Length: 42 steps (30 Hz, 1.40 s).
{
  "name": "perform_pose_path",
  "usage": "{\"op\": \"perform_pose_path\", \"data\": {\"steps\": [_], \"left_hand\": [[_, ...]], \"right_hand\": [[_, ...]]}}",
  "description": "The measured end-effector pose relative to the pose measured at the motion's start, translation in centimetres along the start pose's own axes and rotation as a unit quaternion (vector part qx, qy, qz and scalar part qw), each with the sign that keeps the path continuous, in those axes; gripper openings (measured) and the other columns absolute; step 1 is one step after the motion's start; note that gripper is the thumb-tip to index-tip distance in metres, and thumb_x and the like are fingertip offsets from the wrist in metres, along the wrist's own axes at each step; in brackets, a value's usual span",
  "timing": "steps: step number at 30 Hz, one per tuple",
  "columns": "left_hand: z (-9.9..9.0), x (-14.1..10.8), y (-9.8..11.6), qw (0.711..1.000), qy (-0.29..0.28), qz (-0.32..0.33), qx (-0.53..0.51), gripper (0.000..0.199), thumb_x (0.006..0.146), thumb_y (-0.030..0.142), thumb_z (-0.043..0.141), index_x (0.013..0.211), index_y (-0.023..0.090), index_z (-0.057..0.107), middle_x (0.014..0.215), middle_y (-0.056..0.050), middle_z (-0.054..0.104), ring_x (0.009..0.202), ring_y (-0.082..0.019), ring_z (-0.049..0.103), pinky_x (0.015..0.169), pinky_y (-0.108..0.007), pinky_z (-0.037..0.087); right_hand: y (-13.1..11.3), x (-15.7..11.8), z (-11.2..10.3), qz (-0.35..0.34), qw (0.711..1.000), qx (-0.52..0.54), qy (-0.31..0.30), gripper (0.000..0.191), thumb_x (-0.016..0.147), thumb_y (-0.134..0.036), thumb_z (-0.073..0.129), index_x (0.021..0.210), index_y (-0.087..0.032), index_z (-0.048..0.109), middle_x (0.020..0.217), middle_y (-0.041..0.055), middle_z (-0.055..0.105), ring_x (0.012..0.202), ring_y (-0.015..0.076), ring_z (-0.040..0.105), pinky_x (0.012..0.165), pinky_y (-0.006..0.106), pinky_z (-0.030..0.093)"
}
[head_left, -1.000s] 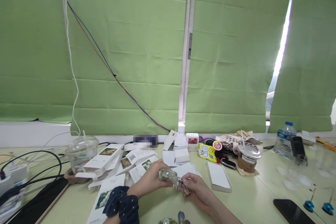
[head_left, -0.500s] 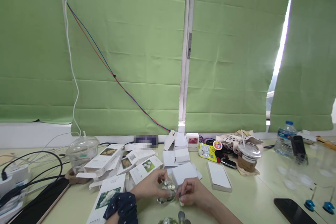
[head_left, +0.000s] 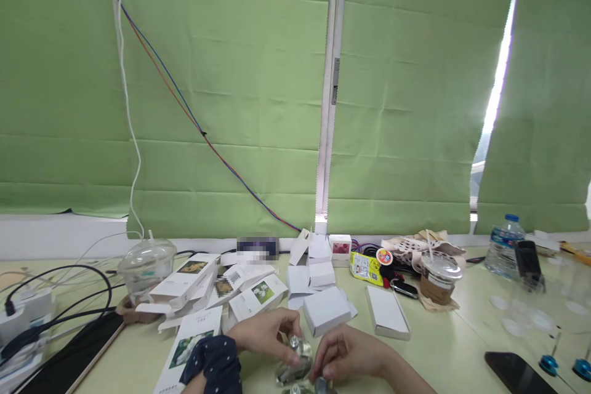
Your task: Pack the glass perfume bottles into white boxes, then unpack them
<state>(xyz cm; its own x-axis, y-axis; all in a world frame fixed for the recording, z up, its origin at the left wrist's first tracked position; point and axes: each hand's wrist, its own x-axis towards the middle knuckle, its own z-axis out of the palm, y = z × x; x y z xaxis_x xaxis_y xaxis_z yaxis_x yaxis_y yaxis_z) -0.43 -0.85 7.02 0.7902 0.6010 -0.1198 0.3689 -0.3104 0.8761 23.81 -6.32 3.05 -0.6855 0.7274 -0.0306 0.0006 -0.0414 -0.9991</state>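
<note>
My left hand (head_left: pixel 270 335), with a dark dotted band at the wrist, is closed round a small clear glass jar (head_left: pixel 295 360) on the table. My right hand (head_left: pixel 348 354) is just right of the jar, its fingers bent together near a small dark-topped item (head_left: pixel 323 385) at the bottom edge; what the fingertips hold, if anything, is hidden. Part of a second glass jar (head_left: pixel 296 389) shows below the first. A white box (head_left: pixel 327 309) lies just behind my hands.
White boxes with flower pictures (head_left: pixel 258 297) crowd the left, beside a clear plastic container (head_left: pixel 146 265) and cables. Rightward are an open white box (head_left: pixel 388 313), an iced drink cup (head_left: pixel 438 280), a water bottle (head_left: pixel 503 246) and a black phone (head_left: pixel 519 374).
My right hand has moved slightly down, toward the dark-topped item at the bottom edge. The jar in my left hand has shifted a little and tilted. The view has moved slightly.
</note>
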Motion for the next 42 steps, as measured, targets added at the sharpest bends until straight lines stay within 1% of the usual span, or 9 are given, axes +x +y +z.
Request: {"op": "perform_pose_path", "data": {"steps": [6, 8, 11, 16, 21, 28, 34, 37, 42], "left_hand": [[0.3, 0.1, 0.1, 0.999, -0.052, -0.002, -0.015, 0.055, 0.052, 0.066, 0.079, 0.077, 0.021, 0.058, 0.085, 0.002, 0.066, 0.082, -0.017, 0.062, 0.070, -0.026, 0.045], [0.3, 0.3, 0.1, 0.997, -0.072, -0.002, -0.014, 0.057, 0.051, 0.069, 0.077, 0.076, 0.021, 0.059, 0.084, 0.002, 0.066, 0.083, -0.018, 0.062, 0.071, -0.027, 0.046], [0.4, 0.4, 0.2, 0.995, -0.103, -0.002, -0.017, 0.062, 0.048, 0.075, 0.073, 0.073, 0.021, 0.059, 0.080, 0.001, 0.064, 0.078, -0.018, 0.062, 0.072, -0.029, 0.047], [0.7, 0.4, 0.4, 0.992, -0.123, -0.010, -0.029, 0.066, 0.043, 0.079, 0.071, 0.072, 0.021, 0.059, 0.074, 0.002, 0.061, 0.068, -0.016, 0.058, 0.064, -0.028, 0.045], [1.0, 0.6, 0.6, 0.994, -0.090, 0.001, -0.066, 0.070, 0.041, 0.083, 0.068, 0.070, 0.020, 0.057, 0.079, -0.002, 0.067, 0.073, -0.018, 0.062, 0.067, -0.030, 0.048], [0.8, 1.1, 0.4, 0.994, 0.060, 0.014, -0.089, 0.056, 0.075, 0.074, 0.052, 0.081, 0.018, 0.056, 0.091, -0.006, 0.068, 0.074, -0.015, 0.062, 0.065, -0.027, 0.045], [0.1, 1.2, 0.6, 0.979, 0.180, 0.021, -0.092, 0.048, 0.076, 0.063, 0.062, 0.093, 0.019, 0.057, 0.099, -0.006, 0.062, 0.086, -0.019, 0.060, 0.069, -0.029, 0.047], [0.3, 1.2, 1.1, 0.969, 0.220, 0.028, -0.113, 0.055, 0.076, 0.064, 0.061, 0.112, 0.023, 0.051, 0.123, -0.010, 0.053, 0.096, -0.021, 0.059, 0.077, -0.032, 0.049], [1.5, 1.1, 2.6, 0.964, 0.206, 0.041, -0.165, 0.073, 0.077, 0.061, 0.063, 0.136, 0.027, 0.036, 0.140, -0.013, 0.047, 0.114, -0.025, 0.057, 0.086, -0.036, 0.053]], "right_hand": [[-2.6, 0.9, -2.8, -0.026, 0.937, -0.263, 0.227, 0.014, 0.077, -0.030, 0.069, 0.076, -0.017, 0.072, 0.076, 0.0049, 0.072, 0.074, 0.0194, 0.065, 0.069, 0.029, 0.049], [-3.8, 1.9, -5.5, -0.029, 0.895, -0.320, 0.310, 0.012, 0.079, -0.020, 0.064, 0.089, -0.018, 0.070, 0.091, 0.0070, 0.071, 0.089, 0.0234, 0.064, 0.079, 0.033, 0.049], [-5.4, 4.0, -9.8, -0.009, 0.820, -0.408, 0.402, 0.044, 0.075, -0.003, 0.059, 0.117, -0.017, 0.060, 0.126, 0.0141, 0.060, 0.122, 0.0301, 0.049, 0.103, 0.043, 0.035], [-6.9, 7.7, -14.2, 0.059, 0.736, -0.513, 0.438, 0.065, 0.080, -0.004, 0.063, 0.139, -0.017, 0.042, 0.154, 0.0159, 0.028, 0.141, 0.0371, 0.022, 0.110, 0.056, 0.025], [-6.7, 9.8, -15.1, 0.092, 0.699, -0.577, 0.412, 0.044, 0.090, -0.028, 0.061, 0.132, -0.021, 0.049, 0.143, 0.0094, 0.045, 0.129, 0.0318, 0.044, 0.104, 0.059, 0.036], [-6.1, 8.5, -14.2, 0.042, 0.696, -0.564, 0.442, 0.024, 0.092, -0.030, 0.060, 0.111, -0.016, 0.061, 0.118, 0.0068, 0.061, 0.106, 0.0229, 0.060, 0.091, 0.045, 0.049], [-8.3, 4.3, -13.4, -0.061, 0.713, -0.439, 0.543, 0.015, 0.085, -0.019, 0.055, 0.097, -0.012, 0.058, 0.111, 0.0177, 0.060, 0.110, 0.0313, 0.054, 0.095, 0.047, 0.040], [-8.1, 2.4, -11.1, -0.095, 0.744, -0.331, 0.572, 0.025, 0.080, -0.033, 0.057, 0.097, -0.015, 0.053, 0.105, 0.0176, 0.065, 0.103, 0.0339, 0.060, 0.088, 0.047, 0.046], [-3.8, 2.3, -3.4, -0.104, 0.842, -0.144, 0.510, 0.047, 0.076, -0.054, 0.062, 0.102, -0.016, 0.053, 0.091, 0.0140, 0.075, 0.072, 0.0281, 0.072, 0.058, 0.039, 0.056]]}}
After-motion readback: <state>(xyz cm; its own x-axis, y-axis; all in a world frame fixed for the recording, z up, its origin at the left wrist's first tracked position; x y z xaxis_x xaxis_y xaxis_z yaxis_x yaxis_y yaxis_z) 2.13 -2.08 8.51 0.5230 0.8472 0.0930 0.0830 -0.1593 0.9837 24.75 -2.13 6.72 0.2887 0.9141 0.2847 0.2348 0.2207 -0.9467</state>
